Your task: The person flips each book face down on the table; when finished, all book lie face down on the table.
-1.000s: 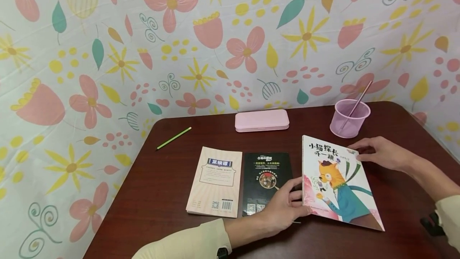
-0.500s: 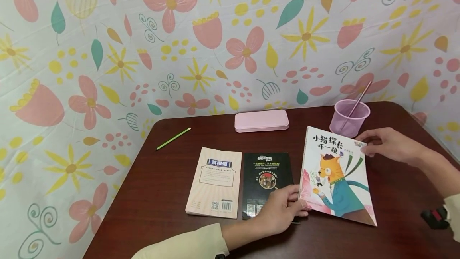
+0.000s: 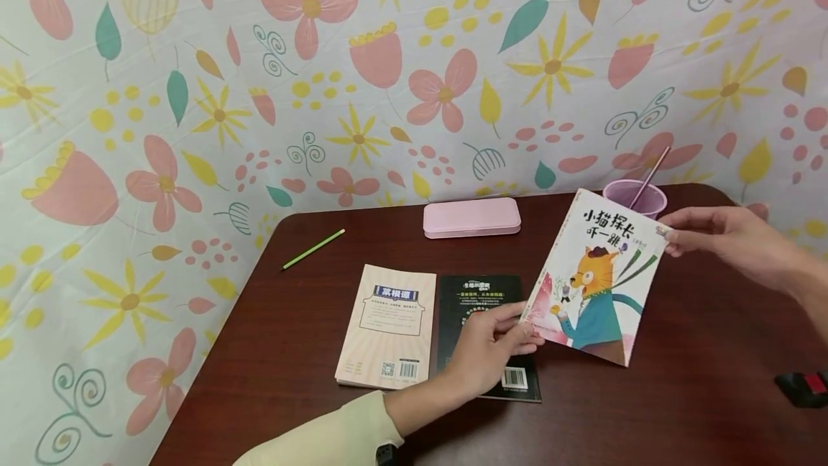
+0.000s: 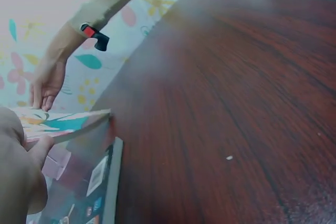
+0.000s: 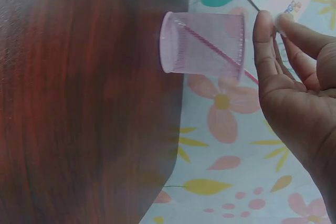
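A thin picture book (image 3: 591, 286) with an orange cat in a blue coat on its cover is held up, tilted, over the right part of the table. My left hand (image 3: 481, 351) grips its lower left edge, thumb on the cover. At the upper right corner my right hand (image 3: 727, 232) pinches the book between thumb and fingers; the right wrist view shows this pinch of the right hand (image 5: 299, 66) closely. Beneath the left hand lies a black book (image 3: 481, 286), partly covered by that hand. To its left is a cream book (image 3: 388, 326) with a blue title band.
A lilac mesh pen cup (image 3: 650, 200) with one pencil (image 3: 652, 175) in it stands at the back right, partly behind the picture book. A pink pencil case (image 3: 472, 216) lies at the back, and a green pencil (image 3: 313, 249) at the left of the dark wooden table (image 3: 259, 380).
Both hands have raised the picture book off to the back and tilted it clockwise. More of the black book's lower edge shows now, and the pen cup is partly covered.
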The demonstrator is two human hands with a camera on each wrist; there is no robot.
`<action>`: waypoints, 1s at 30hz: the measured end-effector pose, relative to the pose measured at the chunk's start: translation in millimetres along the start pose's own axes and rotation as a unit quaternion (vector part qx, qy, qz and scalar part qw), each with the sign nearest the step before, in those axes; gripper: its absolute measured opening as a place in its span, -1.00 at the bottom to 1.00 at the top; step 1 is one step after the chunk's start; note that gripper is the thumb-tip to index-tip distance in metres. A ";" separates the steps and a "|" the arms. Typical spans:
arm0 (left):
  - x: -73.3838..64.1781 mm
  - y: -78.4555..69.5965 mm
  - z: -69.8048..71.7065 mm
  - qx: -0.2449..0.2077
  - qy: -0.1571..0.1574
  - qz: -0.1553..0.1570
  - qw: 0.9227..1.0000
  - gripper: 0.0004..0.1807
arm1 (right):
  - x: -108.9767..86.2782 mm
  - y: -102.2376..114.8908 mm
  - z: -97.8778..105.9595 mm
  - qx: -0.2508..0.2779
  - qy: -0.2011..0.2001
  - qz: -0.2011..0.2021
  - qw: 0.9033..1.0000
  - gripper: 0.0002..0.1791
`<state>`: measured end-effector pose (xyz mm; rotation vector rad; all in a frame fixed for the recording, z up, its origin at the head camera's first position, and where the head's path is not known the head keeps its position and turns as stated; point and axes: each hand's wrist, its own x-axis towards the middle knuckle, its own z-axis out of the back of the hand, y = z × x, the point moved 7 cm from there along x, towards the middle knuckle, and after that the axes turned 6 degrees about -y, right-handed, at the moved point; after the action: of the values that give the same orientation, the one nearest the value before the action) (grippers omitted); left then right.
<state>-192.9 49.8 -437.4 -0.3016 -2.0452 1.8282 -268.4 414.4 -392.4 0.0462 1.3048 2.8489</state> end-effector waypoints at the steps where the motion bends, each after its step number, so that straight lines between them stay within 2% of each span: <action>1: 0.7 -2.3 1.7 -0.006 -0.008 -0.007 1.000 -0.61 | -0.2 0.6 2.5 0.009 -0.004 -0.006 1.000 -0.52; 5: 2.8 -11.5 7.3 -0.026 -0.031 -0.031 0.999 -0.64 | -2.6 4.2 11.1 0.054 -0.017 -0.016 0.998 -0.68; 8: 3.5 -17.0 10.8 -0.028 -0.041 -0.048 0.998 -0.67 | -5.5 6.4 16.2 0.128 -0.018 -0.004 0.992 -0.77; 10: 3.1 -20.1 13.7 -0.021 -0.049 -0.060 0.997 -0.68 | -6.6 8.0 17.5 0.207 -0.010 0.015 0.978 -0.70; 12: 2.4 -23.3 16.7 -0.005 -0.059 -0.071 0.996 -0.69 | -6.6 10.0 17.3 0.283 0.003 0.039 0.958 -0.63; 14: 1.3 -26.2 19.7 0.023 -0.071 -0.081 0.994 -0.70 | -6.2 10.4 16.5 0.330 0.015 0.052 0.942 -0.59; 15: 0.7 -27.5 20.9 0.035 -0.075 -0.086 0.993 -0.70 | -5.9 10.3 16.0 0.342 0.019 0.056 0.938 -0.57; 17: 0.1 -28.5 22.0 0.049 -0.077 -0.091 0.992 -0.71 | -5.7 8.9 14.9 0.346 0.027 0.057 0.936 -0.56; 24: -4.3 -28.4 21.2 0.022 -0.069 -0.115 0.991 -0.74 | -5.9 -0.4 7.6 0.265 0.036 0.013 0.964 -0.57; 26: -6.2 -26.8 21.4 0.029 -0.074 -0.122 0.989 -0.75 | -5.6 -3.3 3.8 0.264 0.040 0.000 0.964 -0.58; 30: -10.9 -21.3 21.5 0.055 -0.076 -0.129 0.987 -0.77 | -4.7 -5.9 -6.8 0.309 0.065 -0.001 0.949 -0.55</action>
<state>-190.1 23.1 -419.6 0.1314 -1.9638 1.8398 -263.9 413.1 -401.4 -0.1417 2.1624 2.3491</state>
